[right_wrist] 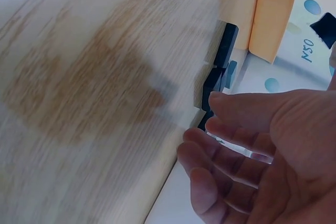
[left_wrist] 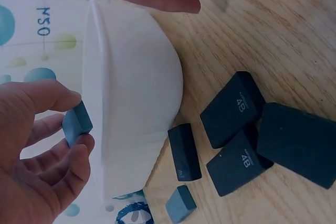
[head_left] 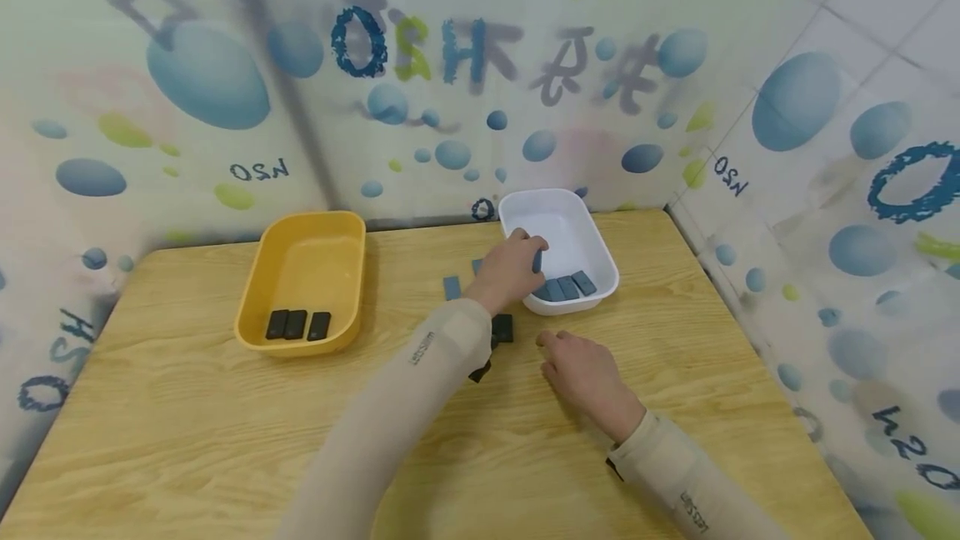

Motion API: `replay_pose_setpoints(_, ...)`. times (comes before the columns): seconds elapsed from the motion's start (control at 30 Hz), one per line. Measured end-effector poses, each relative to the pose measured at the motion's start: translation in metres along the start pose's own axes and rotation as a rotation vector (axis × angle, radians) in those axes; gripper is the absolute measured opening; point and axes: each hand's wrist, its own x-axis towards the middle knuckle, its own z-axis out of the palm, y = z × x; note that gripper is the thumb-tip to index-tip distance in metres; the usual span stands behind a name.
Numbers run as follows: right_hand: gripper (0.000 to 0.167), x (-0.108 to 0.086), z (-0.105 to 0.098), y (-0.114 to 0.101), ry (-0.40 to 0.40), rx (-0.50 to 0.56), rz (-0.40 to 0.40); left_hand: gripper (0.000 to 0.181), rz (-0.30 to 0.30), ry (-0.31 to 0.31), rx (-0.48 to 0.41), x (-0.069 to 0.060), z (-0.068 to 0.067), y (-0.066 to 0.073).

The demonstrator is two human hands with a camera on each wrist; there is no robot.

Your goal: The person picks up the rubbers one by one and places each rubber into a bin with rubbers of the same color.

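Note:
My left hand (head_left: 512, 272) is over the near-left rim of the white tub (head_left: 609, 267). Between thumb and fingers it pinches a small blue eraser (left_wrist: 77, 121). Several blue erasers (head_left: 570, 286) lie in the tub's near end. My right hand (head_left: 587, 380) hovers low over the table, right of the left forearm, its fingers loosely curled and holding nothing. Black erasers (left_wrist: 233, 109) marked 4B lie beside the tub, some overlapping; the left arm partly hides them in the head view. Another blue eraser (head_left: 452, 287) rests on the table left of my left hand.
A yellow tub (head_left: 358, 273) stands on the left of the wooden table (head_left: 187, 407), with three black erasers (head_left: 297, 324) in its near end. A patterned curtain (head_left: 450, 140) hangs behind the table's back edge and along its right side.

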Motion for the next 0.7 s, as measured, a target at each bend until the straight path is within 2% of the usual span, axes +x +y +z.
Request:
replay_pose_setpoints(0.2, 0.025, -0.001, 0.0, 0.002, 0.002, -0.01, -0.003, 0.045, -0.012, -0.007, 0.028, 0.012, 0.006, 0.002)
replay_pose_setpoints(0.47, 0.024, -0.002, 0.002, 0.007, 0.016, -0.003, -0.015, 0.046, -0.037, -0.006, 0.151, 0.025, 0.016, 0.005)
replay_pose_setpoints(0.7, 0.024, -0.001, 0.004, 0.01, 0.031, 0.006, -0.018, 0.037, -0.016, 0.014, 0.3, 0.038, 0.026, 0.003)
